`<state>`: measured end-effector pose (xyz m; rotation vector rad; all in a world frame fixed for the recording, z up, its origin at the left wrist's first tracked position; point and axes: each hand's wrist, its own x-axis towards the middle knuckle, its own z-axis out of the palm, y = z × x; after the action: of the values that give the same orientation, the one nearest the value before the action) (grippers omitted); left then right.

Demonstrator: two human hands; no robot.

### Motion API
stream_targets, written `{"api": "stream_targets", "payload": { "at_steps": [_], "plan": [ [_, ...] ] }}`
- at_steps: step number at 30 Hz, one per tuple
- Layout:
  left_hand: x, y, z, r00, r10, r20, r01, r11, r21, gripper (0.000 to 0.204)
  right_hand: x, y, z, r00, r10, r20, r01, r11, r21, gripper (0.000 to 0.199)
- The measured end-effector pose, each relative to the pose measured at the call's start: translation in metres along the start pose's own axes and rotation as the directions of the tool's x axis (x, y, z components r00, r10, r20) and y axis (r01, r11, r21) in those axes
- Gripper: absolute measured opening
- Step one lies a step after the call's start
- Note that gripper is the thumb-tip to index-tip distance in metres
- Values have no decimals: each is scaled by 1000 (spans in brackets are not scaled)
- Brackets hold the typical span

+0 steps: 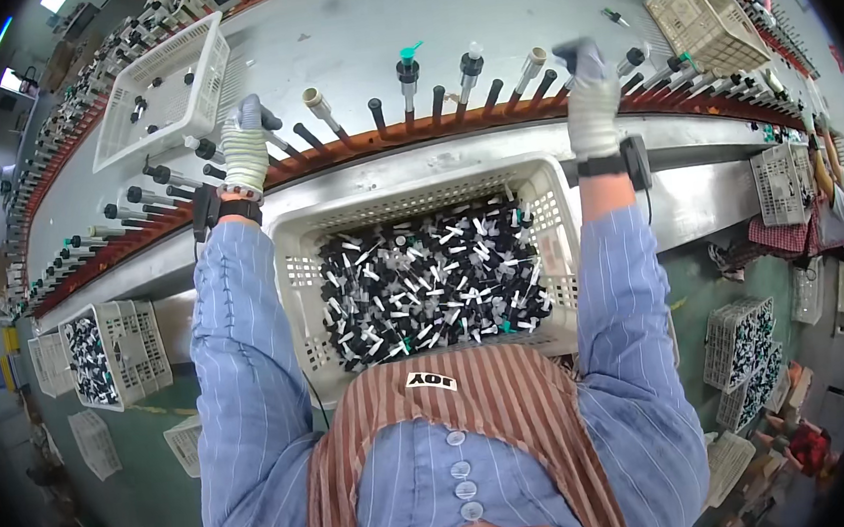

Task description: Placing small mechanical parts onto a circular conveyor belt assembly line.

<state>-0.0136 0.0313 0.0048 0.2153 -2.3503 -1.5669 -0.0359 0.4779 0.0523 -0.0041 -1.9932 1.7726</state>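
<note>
Both my hands wear white knitted gloves with grey fingertips and reach over a curved row of upright pegs. My left hand (245,148) is closed beside a peg at the left; a dark part shows at its fingers, but what they hold is hidden. My right hand (589,88) is closed over the row at the right, its grip hidden as well. Between them stand bare black pegs (377,115), a pump head with a green top (409,66), a pump head with a clear top (470,67) and beige sleeves (318,104).
Below the row, in front of my body, a white crate (295,305) holds many black and white pump parts (434,283). On the grey table sit a white basket (215,76) at left and a beige basket (707,18) at right. Another person's arm (825,168) shows at the far right.
</note>
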Motion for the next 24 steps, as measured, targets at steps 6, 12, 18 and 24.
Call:
{"api": "stream_targets", "payload": {
  "at_steps": [6, 12, 18, 24],
  "plan": [
    [-2, -20, -40, 994, 29, -102, -21, 996, 82, 42, 30, 65, 60, 931, 215, 296, -139, 956, -258, 42],
    [-7, -45, -65, 923, 332, -192, -137, 752, 645, 35, 43, 120, 85, 901, 164, 402, -34, 950, -311, 53],
    [-157, -31, 34, 970, 228, -87, -188, 924, 334, 21, 0, 67, 116, 913, 176, 367, -84, 964, -254, 51],
    [-240, -113, 72, 709, -280, 647, -397, 600, 695, 22, -104, 14, 101, 917, -284, 279, 335, 929, -159, 20]
  ]
}}
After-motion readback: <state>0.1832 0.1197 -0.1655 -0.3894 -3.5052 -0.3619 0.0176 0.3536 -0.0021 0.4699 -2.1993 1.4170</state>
